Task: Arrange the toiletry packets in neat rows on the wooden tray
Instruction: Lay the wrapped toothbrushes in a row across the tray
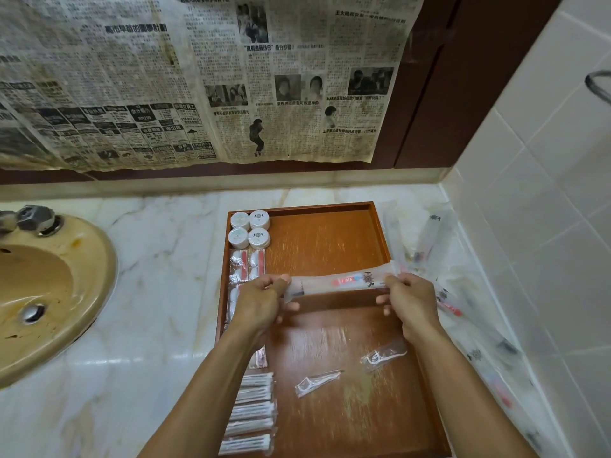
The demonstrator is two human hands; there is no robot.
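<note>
Nearest us, flat white paper-wrapped packets [251, 411] stacked in a column along the wooden tray's [330, 233] left edge. Two clear floss-pick sachets [317, 382] lie loose on the scuffed orange-brown wood. Mid-tray, our left hand [261, 304] and right hand [411, 304] each pinch one end of a long clear toothbrush packet [340, 282], held level above the tray; red-and-blue lettering, too blurred to read, beside a dark crest. Farther back, four round white pucks [250, 229] sit two-by-two in the corner. More clear packets [429, 239] are scattered on the marble table [158, 259] right of the tray. Yellowed Chinese newspaper [198, 81] covers the wall.
</note>
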